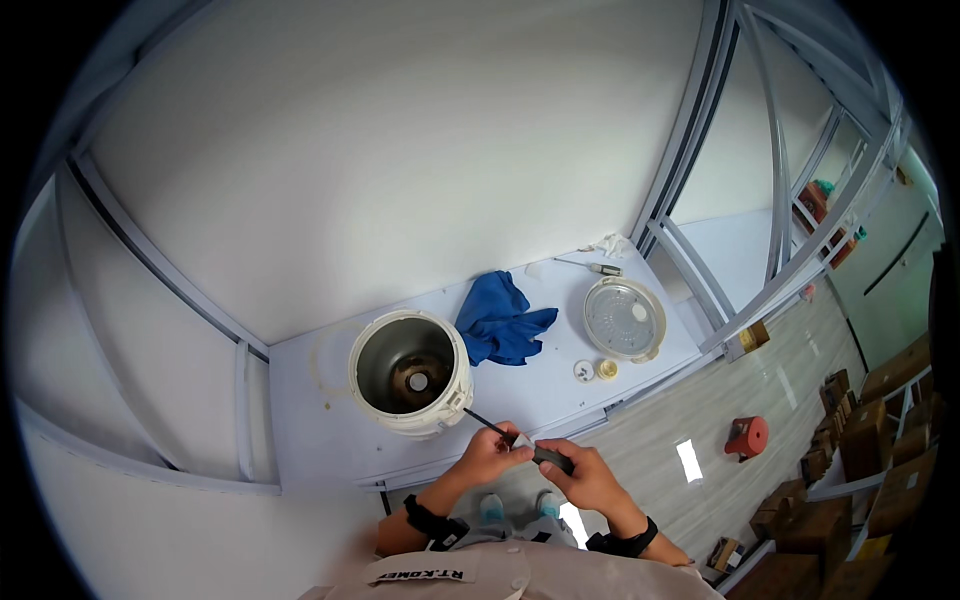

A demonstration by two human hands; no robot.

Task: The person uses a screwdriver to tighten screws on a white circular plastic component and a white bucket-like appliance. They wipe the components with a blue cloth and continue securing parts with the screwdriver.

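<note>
Both my hands are over the table's front edge, to the right of a cream rice cooker body [447,408] that stands without its lid. A screwdriver [551,459] with a dark shaft and dark grip slants between them. Its thin end reaches up to the cooker's lower right side; whether it touches cannot be seen. My right hand [590,480] wraps the grip. Closer to the cooker, my left hand [487,456] has its fingers closed around the shaft, beside a small whitish piece near the grip. Inside the cooker the grey wall ends in a brown-stained bottom with a round centre.
Right of the cooker lies a crumpled blue cloth [495,318]. Farther right is the round lid [624,319], with two small round parts [606,369] before it. Another screwdriver [604,269] lies behind. A red stool [746,437] and cardboard boxes [810,530] are on the floor.
</note>
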